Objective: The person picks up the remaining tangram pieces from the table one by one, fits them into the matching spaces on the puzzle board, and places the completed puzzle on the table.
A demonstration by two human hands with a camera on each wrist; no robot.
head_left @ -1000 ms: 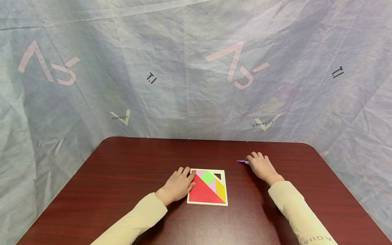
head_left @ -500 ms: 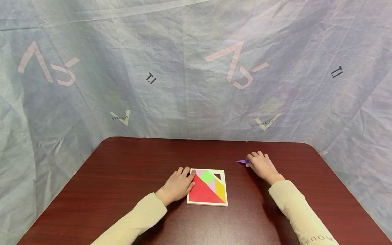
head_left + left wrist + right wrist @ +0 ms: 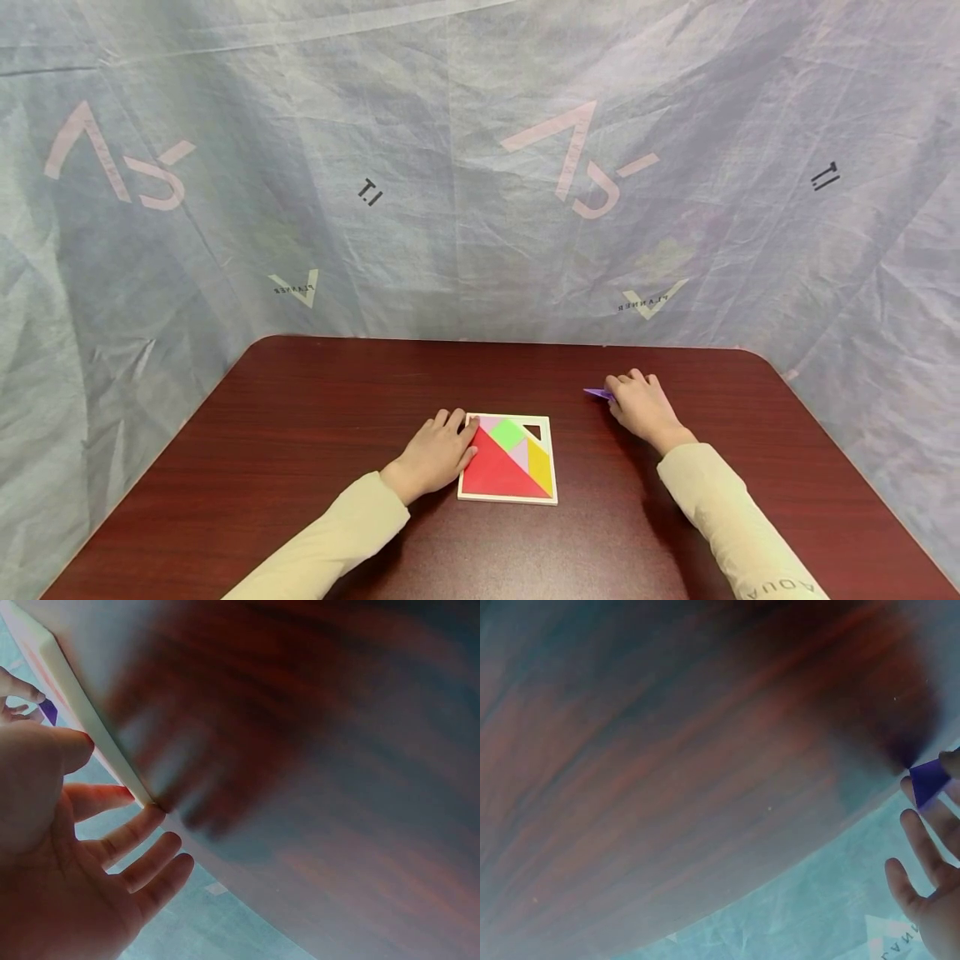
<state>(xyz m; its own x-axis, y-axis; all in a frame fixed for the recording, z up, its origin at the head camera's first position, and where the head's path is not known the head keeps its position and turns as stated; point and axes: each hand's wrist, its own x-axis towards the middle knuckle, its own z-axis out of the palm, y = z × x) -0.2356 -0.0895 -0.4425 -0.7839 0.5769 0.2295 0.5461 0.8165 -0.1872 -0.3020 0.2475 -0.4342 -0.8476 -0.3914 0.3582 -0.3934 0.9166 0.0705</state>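
Note:
A white-framed square puzzle tray (image 3: 507, 498) lies mid-table, filled with a big red triangle (image 3: 493, 473), a green square (image 3: 508, 433), pink pieces and a yellow piece (image 3: 540, 467). A small triangular gap (image 3: 534, 430) shows dark at its far right corner. My left hand (image 3: 437, 454) rests flat beside the tray, fingers straight and touching the frame's left edge (image 3: 88, 727). My right hand (image 3: 637, 406) is to the right of the tray and pinches a small purple triangle (image 3: 597, 393) (image 3: 928, 781) at its fingertips, just off the table.
The dark red wooden table (image 3: 300, 433) has rounded far corners. A crinkled grey-blue printed sheet (image 3: 465, 183) hangs close behind and to both sides. Both cream sleeves (image 3: 720, 517) reach in from the near edge.
My right hand's fingers have closed round the purple triangle and drawn it slightly right, tilting it off the table. My left hand and the tray have not moved.

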